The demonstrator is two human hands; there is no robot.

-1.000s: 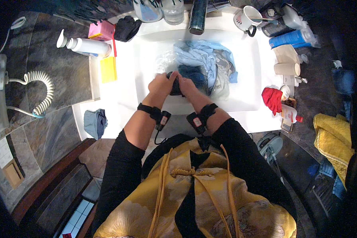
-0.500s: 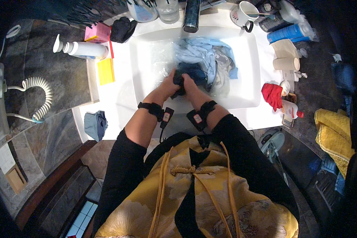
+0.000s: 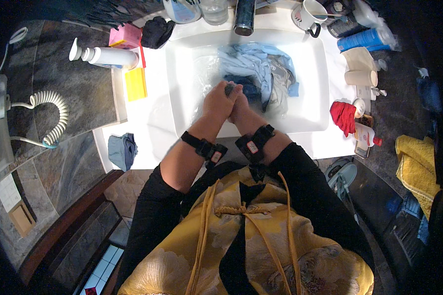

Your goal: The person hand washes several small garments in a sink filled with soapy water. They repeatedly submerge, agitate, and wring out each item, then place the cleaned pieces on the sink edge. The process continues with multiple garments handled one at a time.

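I have a dark cloth [image 3: 229, 89] squeezed between my left grip [image 3: 216, 104] and right grip [image 3: 240, 106], over the near half of the sink [image 3: 307, 113]. Inside the sink lie a light-blue garment [image 3: 257, 64] and a navy garment [image 3: 251, 90]; right of it, on the bench [image 3: 152, 129], a red cloth [image 3: 341, 118].

Sink [image 3: 310, 110], faucet [image 3: 244, 17] and pump bottle [image 3: 114, 57] mark a bathroom

From where I stood, I could make out no words or numbers; the marks [image 3: 252, 147] on the wristbands [image 3: 264, 134], the mug [image 3: 307, 17] and the red-capped bottle [image 3: 364, 134] were all too small to read.
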